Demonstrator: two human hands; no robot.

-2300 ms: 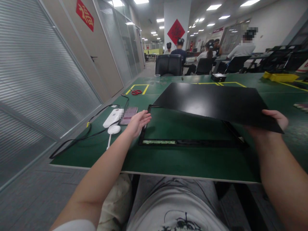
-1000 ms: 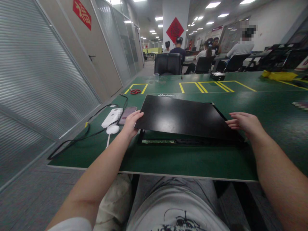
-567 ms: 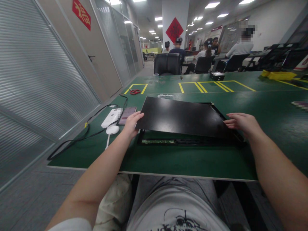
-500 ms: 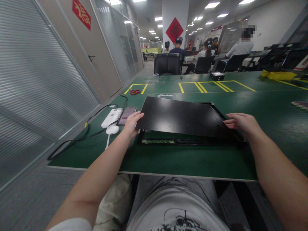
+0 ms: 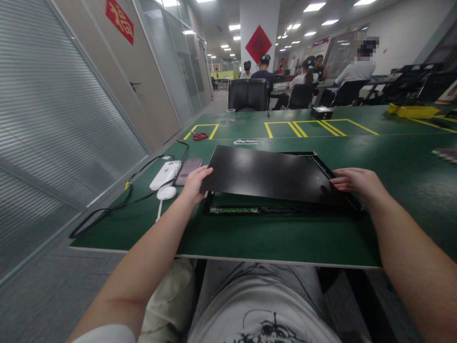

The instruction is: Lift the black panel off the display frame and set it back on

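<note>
Cup of clear plastic stands near the far edge of the green counter; its inside is too small to judge. Panel, thin, rectangular, smooth black with a soft sheen, is tilted over the frame: left end raised, right end low by the frame's right side. Frame, black and narrow-railed, rests flat on the counter, a green circuit strip along its near rail. Left hand grasps the panel's left edge. Right hand has fingers at the right end; whether it grips cannot be told.
</note>
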